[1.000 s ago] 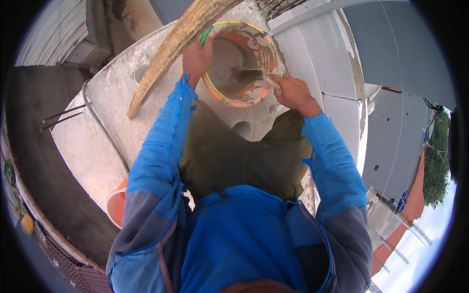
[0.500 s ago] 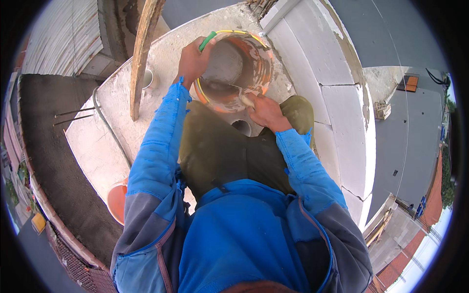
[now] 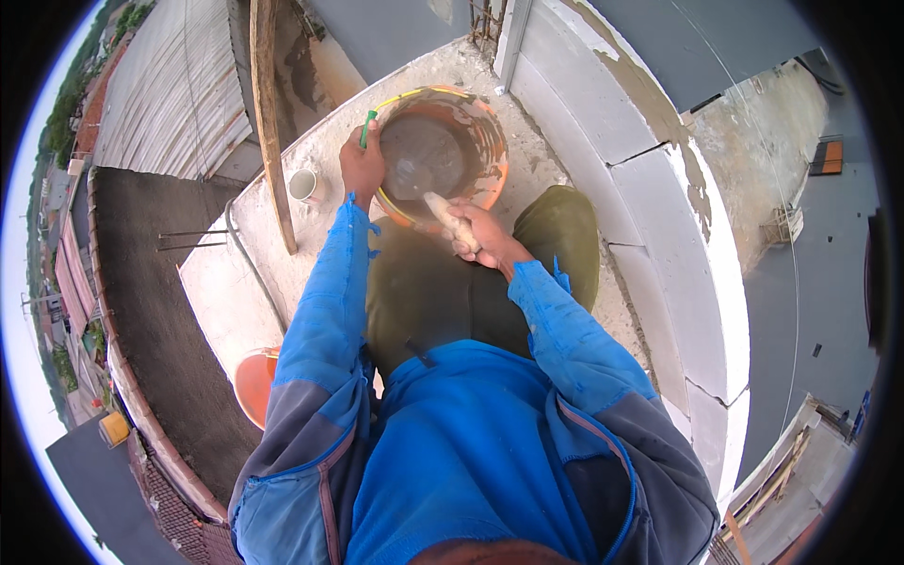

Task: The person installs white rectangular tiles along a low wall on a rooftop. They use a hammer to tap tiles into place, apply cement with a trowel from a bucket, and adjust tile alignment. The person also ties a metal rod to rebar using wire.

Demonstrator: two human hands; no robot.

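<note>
My right hand (image 3: 478, 235) is closed round the wooden handle (image 3: 444, 218) of a trowel whose blade dips into the grey mortar in the orange bucket (image 3: 490, 141). My left hand (image 3: 362, 169) clamps the bucket's near left rim, next to a green bit of the bail. The bucket sits on the concrete slab (image 3: 320, 160) just ahead of my knees, hard by the block wall (image 3: 650, 188).

To work the mix well, I judge I should keep that left grip firm so the bucket does not turn, and sweep the blade along the inner wall, where mortar is caked, rather than only stirring the middle.

Around me: a white cup (image 3: 303, 185) left of the bucket, a plank (image 3: 268, 122) leaning beyond it, a hose (image 3: 252, 273) trailing over the slab, a second orange pail (image 3: 252, 384) by my left elbow. The wall crowds my right elbow, and the slab's edge drops off to my left.
</note>
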